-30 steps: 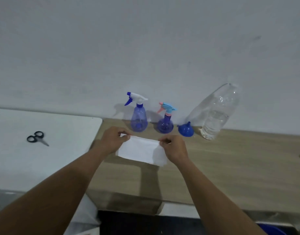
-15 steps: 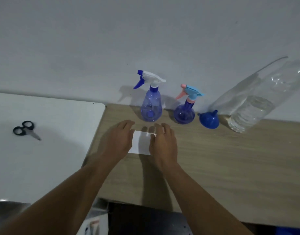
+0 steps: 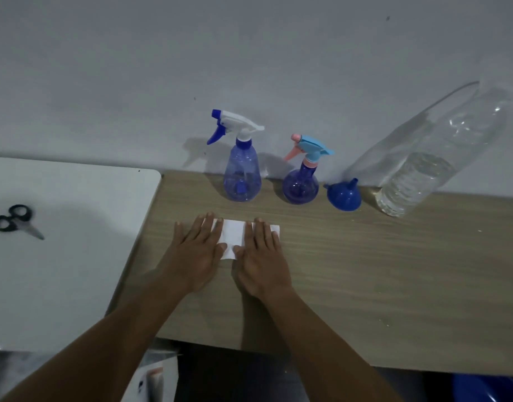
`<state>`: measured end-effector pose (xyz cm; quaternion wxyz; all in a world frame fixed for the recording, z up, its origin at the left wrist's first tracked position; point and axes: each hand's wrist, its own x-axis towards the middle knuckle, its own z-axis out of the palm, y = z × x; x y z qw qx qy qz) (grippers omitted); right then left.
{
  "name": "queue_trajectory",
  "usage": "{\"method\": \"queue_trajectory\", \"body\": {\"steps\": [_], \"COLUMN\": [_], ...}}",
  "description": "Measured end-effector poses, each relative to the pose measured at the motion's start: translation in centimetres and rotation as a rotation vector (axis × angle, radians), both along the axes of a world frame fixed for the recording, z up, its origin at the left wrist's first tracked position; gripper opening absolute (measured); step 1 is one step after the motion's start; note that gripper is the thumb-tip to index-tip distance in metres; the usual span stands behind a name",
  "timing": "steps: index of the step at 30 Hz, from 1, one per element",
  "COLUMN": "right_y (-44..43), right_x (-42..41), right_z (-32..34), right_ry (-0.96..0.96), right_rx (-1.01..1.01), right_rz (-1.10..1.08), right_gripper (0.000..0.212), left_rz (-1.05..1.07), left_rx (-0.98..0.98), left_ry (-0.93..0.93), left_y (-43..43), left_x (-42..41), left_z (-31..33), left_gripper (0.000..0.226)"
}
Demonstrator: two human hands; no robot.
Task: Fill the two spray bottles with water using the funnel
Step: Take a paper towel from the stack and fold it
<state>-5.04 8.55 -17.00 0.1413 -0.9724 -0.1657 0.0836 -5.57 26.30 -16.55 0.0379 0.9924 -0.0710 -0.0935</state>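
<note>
Two spray bottles stand against the wall: a taller one with a white and blue trigger (image 3: 242,175) and a rounder one with a light-blue and pink trigger (image 3: 301,184). A blue funnel (image 3: 343,196) lies mouth-down to their right. Beside it a large clear bottle (image 3: 417,181) partly filled with water leans against the wall. My left hand (image 3: 195,249) and my right hand (image 3: 261,253) lie flat, fingers straight, pressing a white paper sheet (image 3: 233,236) on the wooden table (image 3: 379,271) in front of the bottles.
A white table (image 3: 69,256) adjoins on the left, with black-handled scissors (image 3: 13,221) on it. The wall runs close behind the bottles. A blue object (image 3: 487,388) shows below the table's front edge at the right.
A second ago both hands held the paper up by its top edge. They laid it on the table and now press it flat; the camera has moved closer.
</note>
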Motion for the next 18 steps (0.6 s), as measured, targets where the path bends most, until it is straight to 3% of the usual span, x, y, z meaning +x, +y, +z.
{"method": "queue_trajectory", "body": {"steps": [4,11,18], "right_y": [-5.0,-16.3,-27.9], "right_x": [0.2,2.0,3.9], "right_z": [0.8,1.6,0.8], "right_ry": [0.019,0.056,0.025], "right_rx": [-0.026,-0.075,-0.090], "right_rz": [0.020,0.025,0.006], "right_gripper": [0.068,0.065,0.087], "left_rz": [-0.008,-0.024,-0.037], "left_rx": [0.022,-0.010,-0.032], "left_ry": [0.064,0.097,0.096], "left_y": [-4.6,-16.0,-27.5], "left_x": [0.5,2.2,4.1], "left_z": [0.5,1.0,1.4], "left_gripper": [0.067,0.065,0.065]}}
